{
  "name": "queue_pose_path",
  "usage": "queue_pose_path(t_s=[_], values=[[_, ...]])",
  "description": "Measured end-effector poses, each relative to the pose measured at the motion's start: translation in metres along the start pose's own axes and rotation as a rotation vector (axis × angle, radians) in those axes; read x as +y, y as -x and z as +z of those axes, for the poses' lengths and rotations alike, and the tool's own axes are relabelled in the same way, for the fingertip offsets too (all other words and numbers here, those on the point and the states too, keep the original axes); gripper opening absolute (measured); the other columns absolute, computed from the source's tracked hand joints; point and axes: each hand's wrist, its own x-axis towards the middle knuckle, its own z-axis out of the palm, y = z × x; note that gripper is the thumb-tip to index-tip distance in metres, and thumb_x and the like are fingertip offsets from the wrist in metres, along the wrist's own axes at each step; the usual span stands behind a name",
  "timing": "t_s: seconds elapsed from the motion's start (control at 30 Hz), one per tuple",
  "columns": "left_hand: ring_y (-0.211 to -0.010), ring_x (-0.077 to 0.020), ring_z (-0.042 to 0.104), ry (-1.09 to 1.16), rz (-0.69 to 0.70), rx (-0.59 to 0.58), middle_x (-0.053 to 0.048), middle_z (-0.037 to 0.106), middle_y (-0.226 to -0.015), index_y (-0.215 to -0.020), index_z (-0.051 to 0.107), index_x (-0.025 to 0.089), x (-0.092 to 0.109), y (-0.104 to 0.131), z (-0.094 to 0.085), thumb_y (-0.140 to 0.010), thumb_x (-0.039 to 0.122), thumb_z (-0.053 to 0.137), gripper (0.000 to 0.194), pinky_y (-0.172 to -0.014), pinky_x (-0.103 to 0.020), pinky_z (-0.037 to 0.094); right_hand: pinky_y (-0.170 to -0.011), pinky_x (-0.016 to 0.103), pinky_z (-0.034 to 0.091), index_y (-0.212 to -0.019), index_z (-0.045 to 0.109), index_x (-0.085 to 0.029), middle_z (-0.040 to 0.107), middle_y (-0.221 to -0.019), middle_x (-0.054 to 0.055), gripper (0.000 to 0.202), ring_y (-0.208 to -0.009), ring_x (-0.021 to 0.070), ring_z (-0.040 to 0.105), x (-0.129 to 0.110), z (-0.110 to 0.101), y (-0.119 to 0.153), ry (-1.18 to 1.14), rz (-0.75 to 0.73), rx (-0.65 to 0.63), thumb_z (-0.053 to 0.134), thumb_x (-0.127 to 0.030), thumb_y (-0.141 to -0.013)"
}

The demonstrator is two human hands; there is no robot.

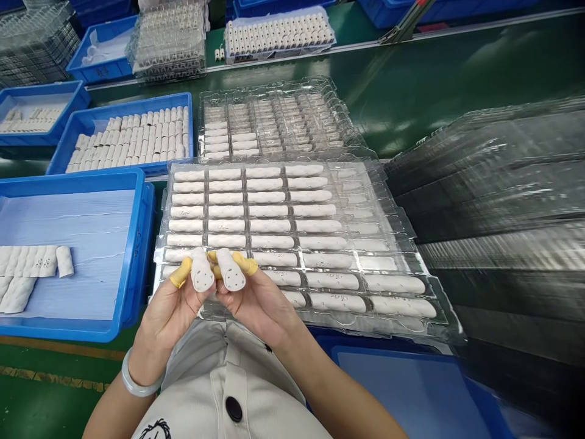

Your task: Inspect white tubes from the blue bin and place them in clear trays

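Pinched in my left hand [171, 305] is a white cylindrical piece [202, 271], its round end with small dark holes facing me. A matching white holed cylinder [231, 271] is gripped by my right hand [262, 305], close beside the first. Yellow finger covers are on several fingertips of both hands. Both pieces are held above the near left part of a clear plastic tray [439, 299], which holds rows of long white cylinders [320, 225]. The tray's slots directly under my hands are hidden.
On the left, a large blue bin [132, 244] holds white pieces on a pale sheet. Beyond it stands a blue bin [189, 103] full of short white cylinders. Another clear tray [274, 116] lies behind. A blurred dark grey stack [503, 183] borders the right side.
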Motion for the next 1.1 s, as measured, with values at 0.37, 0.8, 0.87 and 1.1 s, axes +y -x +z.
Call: queue_pose_path(t_s=[0.37,0.8,0.87,1.1], values=[[-0.068,-0.0218,0.064,-0.300,0.162,-0.224,-0.014,0.066,-0.082,-0.099,0.069,0.007,0.0001,0.0042,-0.0066,-0.096,0.029,0.047,0.031,-0.060,-0.035,0.055,-0.064,0.026,0.054,-0.112,0.060,-0.015,0.071,-0.087,0.007,0.049,-0.062,0.0126,0.063,0.0019,-0.0027,0.0097,0.288,-0.130,-0.025,0.079,-0.040,-0.074],[-0.067,-0.0179,0.062,-0.180,0.128,-0.133,-0.010,0.064,-0.081,-0.100,0.070,0.008,0.0010,0.0046,-0.0034,-0.097,0.025,0.046,0.029,-0.059,-0.031,0.055,-0.070,0.028,0.056,-0.112,0.067,-0.009,0.071,-0.095,0.014,0.047,-0.077,0.0162,0.067,0.0027,0.0013,0.0110,0.255,-0.099,-0.008,0.038,-0.045,-0.102],[-0.068,-0.0176,0.062,-0.194,0.135,-0.139,-0.009,0.064,-0.081,-0.103,0.070,0.008,0.0005,0.0049,-0.0041,-0.096,0.026,0.051,0.027,-0.059,-0.030,0.055,-0.071,0.028,0.056,-0.111,0.068,-0.008,0.071,-0.095,0.014,0.049,-0.079,0.0166,0.067,0.0031,0.0018,0.0112,0.267,-0.095,-0.009,0.038,-0.046,-0.102],[-0.079,-0.0145,0.063,-0.213,0.202,-0.150,-0.008,0.066,-0.091,-0.099,0.072,0.012,0.0008,0.0049,-0.0082,-0.092,0.029,0.061,0.022,-0.074,-0.026,0.056,-0.071,0.028,0.054,-0.106,0.067,-0.009,0.070,-0.097,0.013,0.044,-0.078,0.0166,0.066,0.0041,0.0021,0.0099,0.271,-0.080,-0.045,0.051,-0.049,-0.096]])
